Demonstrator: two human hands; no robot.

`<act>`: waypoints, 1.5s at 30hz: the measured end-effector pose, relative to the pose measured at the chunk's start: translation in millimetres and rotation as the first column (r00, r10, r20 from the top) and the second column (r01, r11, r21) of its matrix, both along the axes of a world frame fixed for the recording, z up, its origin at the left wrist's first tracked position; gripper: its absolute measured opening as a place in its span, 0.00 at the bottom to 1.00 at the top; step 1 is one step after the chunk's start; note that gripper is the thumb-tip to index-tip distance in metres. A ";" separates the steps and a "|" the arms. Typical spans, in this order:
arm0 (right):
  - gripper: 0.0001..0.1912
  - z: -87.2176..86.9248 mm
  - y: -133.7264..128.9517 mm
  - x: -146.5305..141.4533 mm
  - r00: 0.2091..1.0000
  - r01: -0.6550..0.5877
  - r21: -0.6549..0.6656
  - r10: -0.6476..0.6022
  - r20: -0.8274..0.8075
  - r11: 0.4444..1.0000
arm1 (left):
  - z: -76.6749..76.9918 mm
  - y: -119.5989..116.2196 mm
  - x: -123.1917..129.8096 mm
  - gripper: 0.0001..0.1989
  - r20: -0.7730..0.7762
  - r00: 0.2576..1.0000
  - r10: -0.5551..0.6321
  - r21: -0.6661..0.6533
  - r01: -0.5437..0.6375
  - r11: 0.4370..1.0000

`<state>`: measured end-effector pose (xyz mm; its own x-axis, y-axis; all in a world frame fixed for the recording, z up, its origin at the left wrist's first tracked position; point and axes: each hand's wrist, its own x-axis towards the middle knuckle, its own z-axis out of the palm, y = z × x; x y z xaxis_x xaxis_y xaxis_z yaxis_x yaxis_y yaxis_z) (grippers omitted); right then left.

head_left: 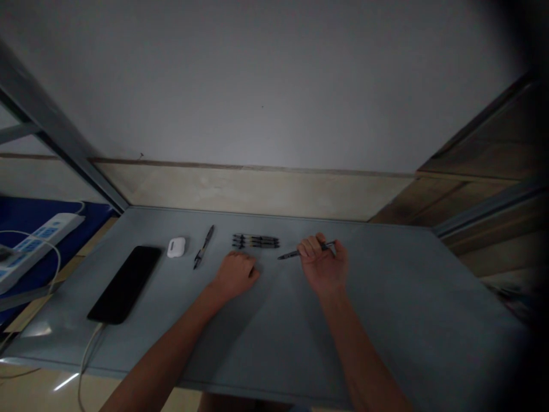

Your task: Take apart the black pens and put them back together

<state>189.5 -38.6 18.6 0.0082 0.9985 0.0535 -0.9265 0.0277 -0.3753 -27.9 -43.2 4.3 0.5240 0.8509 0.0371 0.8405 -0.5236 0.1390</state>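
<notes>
My right hand (325,266) is turned palm up, with its fingers curled around a dark pen (290,255). The pen's tip points left and its other end shows beside the thumb. Several black pens (256,241) lie side by side in a row to the left of it. My left hand (235,275) rests just below that row, its fingers curled in and nothing visible in them. One more pen (203,247) lies apart, slanted, on the left of the row.
On the grey table (274,355) lie a white earbud case (176,247) and a black phone (125,284) with a white cable. A white power strip (38,246) sits on a blue surface beyond the left edge. A wall (257,191) runs along the back.
</notes>
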 end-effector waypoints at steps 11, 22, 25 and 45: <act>0.10 -1.5 0.8 1.3 1.000 -0.010 0.020 0.010 -0.013 1.000 | 1.0 -0.3 0.2 0.10 -0.008 1.000 0.002 -0.004 -0.002 1.000; 0.09 -3.5 1.5 1.0 1.000 0.010 0.024 -0.010 0.014 1.000 | 0.8 -0.4 0.3 0.10 -0.007 1.000 -0.006 0.004 0.006 1.000; 0.09 -5.2 2.3 1.9 1.000 0.001 0.029 -0.001 -0.001 1.000 | 0.1 -0.5 0.2 0.10 -0.006 1.000 -0.008 0.008 0.008 1.000; 0.17 4.3 -3.8 -17.9 0.985 -0.064 -0.063 0.073 0.156 0.996 | 12.3 -16.7 14.5 0.15 0.493 0.870 0.012 -0.157 0.075 0.985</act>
